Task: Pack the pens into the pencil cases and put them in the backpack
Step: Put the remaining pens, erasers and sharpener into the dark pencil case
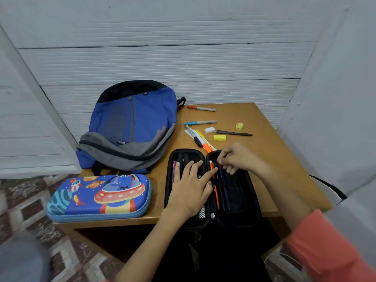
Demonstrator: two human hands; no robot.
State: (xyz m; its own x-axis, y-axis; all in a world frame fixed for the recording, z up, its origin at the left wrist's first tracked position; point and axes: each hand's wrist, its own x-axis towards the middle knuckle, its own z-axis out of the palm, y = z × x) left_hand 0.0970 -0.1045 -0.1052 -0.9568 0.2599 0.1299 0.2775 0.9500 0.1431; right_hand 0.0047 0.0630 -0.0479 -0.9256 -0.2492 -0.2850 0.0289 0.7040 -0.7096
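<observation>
A black pencil case [252, 210] lies open at the table's front edge, with pens in both halves. My left hand [190, 186] rests flat on its left half, fingers straight, the forefinger reaching onto an orange pen [216, 197] in the right half. My right hand [237, 157] pinches the top of a dark blue pen [225, 192] lying in the right half. A closed blue space-print pencil case [99, 197] sits at the front left. The blue and grey backpack [130, 129] lies behind it. Loose markers [200, 122] lie behind the open case.
On the wooden table [284, 159] also lie a red marker [200, 108], a dark pen [234, 133], a white eraser [209, 130], a yellow eraser [219, 137] and a yellow sharpener [239, 126]. White walls stand behind and to the right. Patterned floor shows at the left.
</observation>
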